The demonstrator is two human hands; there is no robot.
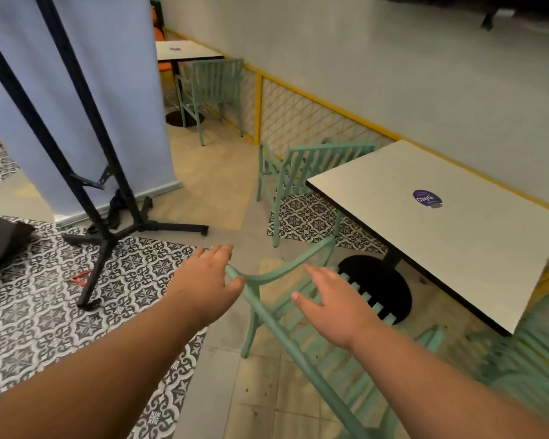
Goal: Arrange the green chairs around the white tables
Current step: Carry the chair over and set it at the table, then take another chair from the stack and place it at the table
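both hands reach out, fingers spread and gripping nothing: the left hand at the back corner of the nearest green chair, the right hand above its slats. this chair stands beside the white tabletop; a second green chair sits at its far end, a third chair by the farther tabletop.

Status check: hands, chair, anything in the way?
Hands open: left hand at chair corner, right hand over it. Chair angled beside table. Black base just ahead.
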